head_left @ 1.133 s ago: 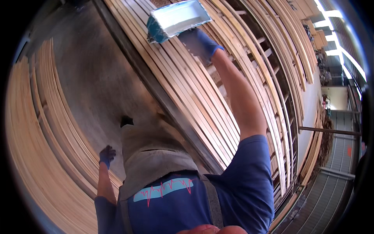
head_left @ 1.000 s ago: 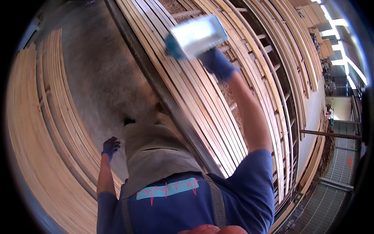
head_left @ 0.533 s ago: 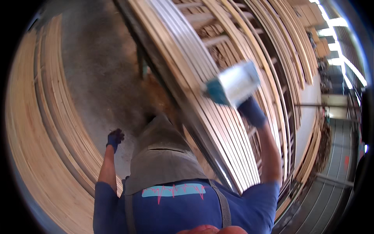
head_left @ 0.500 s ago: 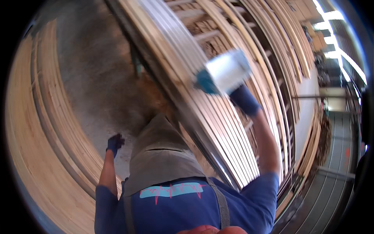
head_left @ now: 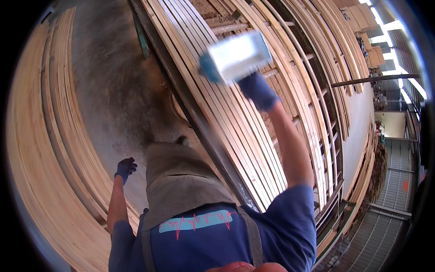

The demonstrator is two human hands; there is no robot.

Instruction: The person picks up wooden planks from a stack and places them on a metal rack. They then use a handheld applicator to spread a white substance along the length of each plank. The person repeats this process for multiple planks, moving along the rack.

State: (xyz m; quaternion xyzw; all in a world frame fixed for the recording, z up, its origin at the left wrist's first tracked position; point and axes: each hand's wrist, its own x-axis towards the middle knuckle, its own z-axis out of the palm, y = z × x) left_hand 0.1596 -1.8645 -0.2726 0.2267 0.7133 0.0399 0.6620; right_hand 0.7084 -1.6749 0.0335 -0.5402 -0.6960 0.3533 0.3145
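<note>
My right hand (head_left: 258, 90), in a dark blue glove, is closed on a white box-shaped tool with teal ends (head_left: 240, 55). Motion smears the tool, so its exact kind does not show. It is held over a row of long, narrow wooden strips (head_left: 226, 106) lying side by side on a dark-edged rack. Whether it touches them I cannot tell. My left hand (head_left: 125, 168), gloved the same way, hangs over the floor at the left. Nothing is in it, and its fingers are loosely bent and apart.
A stack of long boards (head_left: 29, 127) runs along the left side. The rack's dark metal edge (head_left: 199, 127) slants past my apron (head_left: 181, 186). More timber strips (head_left: 312, 50) lie beyond to the right, near a grey panelled wall (head_left: 394, 181).
My right hand has swung forward and to the left along the strips with the tool. My left hand has shifted slightly left. The whole view has shifted a little.
</note>
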